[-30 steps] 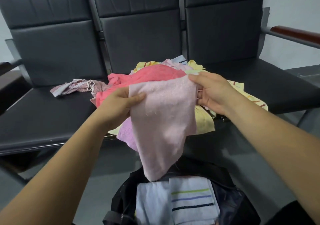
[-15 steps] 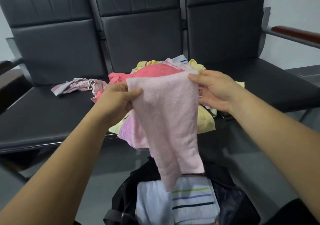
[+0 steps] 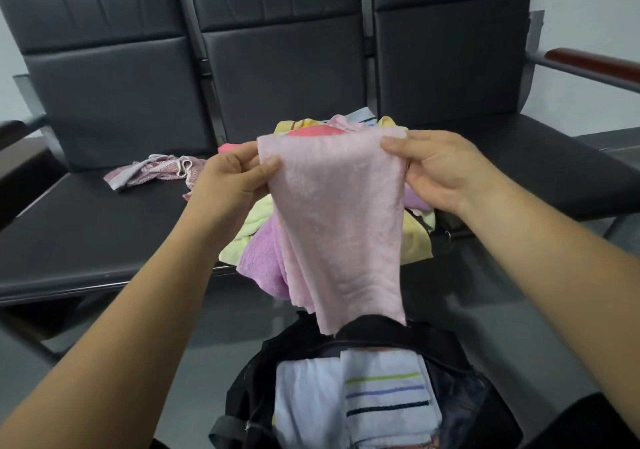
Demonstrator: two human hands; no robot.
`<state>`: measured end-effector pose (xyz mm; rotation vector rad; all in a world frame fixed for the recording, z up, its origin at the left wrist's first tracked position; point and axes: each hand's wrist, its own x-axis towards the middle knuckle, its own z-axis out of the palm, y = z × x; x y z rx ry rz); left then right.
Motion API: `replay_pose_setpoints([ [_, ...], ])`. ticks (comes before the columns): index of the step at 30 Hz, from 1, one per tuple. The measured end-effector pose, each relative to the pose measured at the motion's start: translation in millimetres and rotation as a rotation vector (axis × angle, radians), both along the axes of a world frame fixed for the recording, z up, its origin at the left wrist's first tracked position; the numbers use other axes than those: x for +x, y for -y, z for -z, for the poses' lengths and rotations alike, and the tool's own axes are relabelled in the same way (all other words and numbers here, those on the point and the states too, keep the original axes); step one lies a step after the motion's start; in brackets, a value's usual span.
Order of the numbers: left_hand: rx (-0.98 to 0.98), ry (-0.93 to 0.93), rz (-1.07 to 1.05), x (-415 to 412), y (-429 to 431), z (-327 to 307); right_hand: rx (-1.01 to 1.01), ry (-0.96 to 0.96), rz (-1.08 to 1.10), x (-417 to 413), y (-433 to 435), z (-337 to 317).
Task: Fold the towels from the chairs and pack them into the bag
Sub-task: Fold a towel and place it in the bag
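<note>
Open black bag (image 3: 252, 389) at the bottom, packed with a folded white towel (image 3: 304, 400) and a folded striped towel (image 3: 384, 396) side by side. Directly above the bag, a pale pink towel (image 3: 332, 213) hanging down, lower edge just over the bag's far rim. Pinched at both top corners: left grip (image 3: 228, 178) on one, right grip (image 3: 440, 168) on the other. Beyond the bag, on the black chairs (image 3: 104, 234), a heap of yellow, purple and pink towels (image 3: 419, 241), partly hidden behind the hanging towel. Beyond the bag to the left, a crumpled patterned cloth (image 3: 156, 171).
</note>
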<state>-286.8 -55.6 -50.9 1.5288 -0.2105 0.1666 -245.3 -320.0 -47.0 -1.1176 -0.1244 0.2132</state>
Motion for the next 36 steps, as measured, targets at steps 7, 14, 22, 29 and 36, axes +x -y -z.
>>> replay_pose_setpoints([
  [7,0.095,0.062,-0.186,-4.0,3.7,-1.2,-0.339,0.183,0.302,-3.1,2.9,1.3],
  [14,0.090,0.156,-0.174,-9.4,5.4,-5.4,-0.380,0.411,0.185,-10.9,-3.2,-1.3],
  [22,0.268,0.203,-0.017,-21.2,31.9,-8.0,-0.626,0.477,-0.054,-22.9,-42.2,15.1],
  [29,0.297,-0.280,0.255,-13.3,19.7,13.4,-0.077,0.201,0.095,-24.0,-33.0,-3.5],
  [36,-0.178,-0.330,0.334,-17.6,37.1,9.2,-0.010,0.001,0.017,-0.6,-19.4,12.4],
])
